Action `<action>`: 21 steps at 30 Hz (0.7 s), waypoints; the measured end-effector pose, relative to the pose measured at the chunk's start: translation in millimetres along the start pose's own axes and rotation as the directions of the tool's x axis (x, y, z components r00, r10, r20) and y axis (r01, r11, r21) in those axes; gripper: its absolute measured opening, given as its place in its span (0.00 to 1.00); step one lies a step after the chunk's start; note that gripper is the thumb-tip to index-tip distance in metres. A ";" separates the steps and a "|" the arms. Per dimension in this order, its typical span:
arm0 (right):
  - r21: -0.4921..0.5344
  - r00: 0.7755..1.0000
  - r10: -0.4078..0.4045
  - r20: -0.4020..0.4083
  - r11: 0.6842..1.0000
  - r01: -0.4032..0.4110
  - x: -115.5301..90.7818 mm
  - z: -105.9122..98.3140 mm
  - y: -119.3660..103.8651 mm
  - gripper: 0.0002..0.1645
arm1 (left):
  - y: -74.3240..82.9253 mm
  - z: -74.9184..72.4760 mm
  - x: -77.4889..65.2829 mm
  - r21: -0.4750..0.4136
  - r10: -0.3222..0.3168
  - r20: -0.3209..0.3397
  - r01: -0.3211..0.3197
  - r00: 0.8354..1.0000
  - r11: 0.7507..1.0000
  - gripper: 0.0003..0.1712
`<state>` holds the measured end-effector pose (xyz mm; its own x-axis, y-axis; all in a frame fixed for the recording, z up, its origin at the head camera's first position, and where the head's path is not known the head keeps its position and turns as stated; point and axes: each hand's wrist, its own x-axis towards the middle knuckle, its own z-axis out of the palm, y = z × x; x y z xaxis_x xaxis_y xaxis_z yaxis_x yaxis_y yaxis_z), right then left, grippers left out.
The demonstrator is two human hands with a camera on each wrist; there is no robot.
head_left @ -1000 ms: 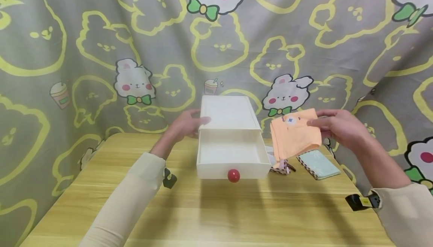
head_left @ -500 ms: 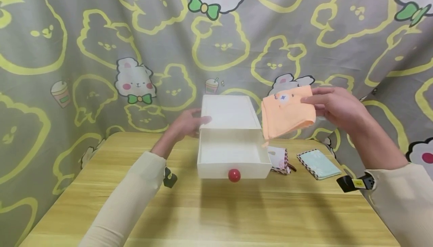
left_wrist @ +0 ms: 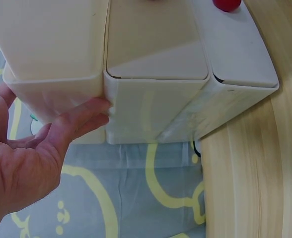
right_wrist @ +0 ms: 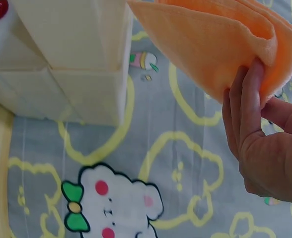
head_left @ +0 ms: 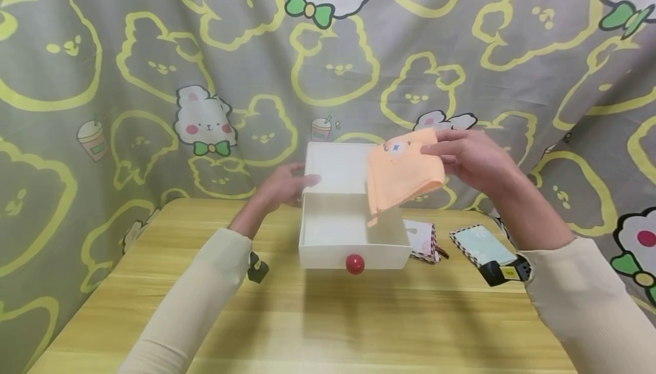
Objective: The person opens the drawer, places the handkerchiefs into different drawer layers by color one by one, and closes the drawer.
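My left hand [head_left: 281,188] holds the upper left side of a white drawer cabinet [head_left: 333,166], thumb on its top. In the left wrist view the fingers [left_wrist: 84,115] lie against the side wall of the stacked units. The top drawer [head_left: 318,255] is pulled out, its red round knob [head_left: 355,264] in front. My right hand [head_left: 474,157] pinches a folded orange towel [head_left: 407,175] with an embroidered animal face. The towel hangs above the right part of the open drawer, its lower corner overlapping the drawer's inside in the head view. The right wrist view shows the towel's fold [right_wrist: 220,39] above the fingers.
Right of the cabinet, a folded whitish-pink cloth [head_left: 422,237] with checked edging lies on the wooden table [head_left: 220,317]. A folded light blue cloth [head_left: 484,243] lies further right, partly behind the right wrist's camera. A patterned grey curtain [head_left: 246,78] hangs behind the table.
My right hand has lifted the orange towel from beside the cabinet and carried it left over the open drawer. The left hand and cabinet have stayed in place.
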<state>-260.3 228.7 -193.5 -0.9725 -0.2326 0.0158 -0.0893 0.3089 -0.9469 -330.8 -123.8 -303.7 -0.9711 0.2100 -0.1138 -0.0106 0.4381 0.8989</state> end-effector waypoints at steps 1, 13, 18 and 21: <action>0.009 1.000 -0.007 0.009 1.000 0.007 1.7 3.8 1.2 0.31 | 0.2 0.1 -0.1 -0.002 0.000 0.002 0.000 1.000 1.000 0.50; 0.085 0.988 -0.016 0.151 0.996 0.004 16.0 39.4 15.0 0.25 | 2.4 0.7 -1.4 -0.015 -0.005 0.005 0.006 1.000 1.000 0.50; 0.122 0.990 0.015 0.137 0.992 -0.032 18.7 46.8 21.7 0.26 | 2.7 1.2 -2.2 -0.027 -0.006 0.003 0.006 1.000 1.000 0.50; 0.138 0.990 0.030 0.137 0.989 -0.049 18.3 50.7 25.6 0.27 | 2.6 1.9 -1.6 -0.052 -0.005 0.008 0.005 1.000 0.999 0.50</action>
<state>-269.5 185.6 -233.7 -0.9360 -0.3474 -0.0567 -0.0111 0.1899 -0.9817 -328.9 -121.4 -302.0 -0.9691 0.2148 -0.1212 -0.0278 0.3931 0.9191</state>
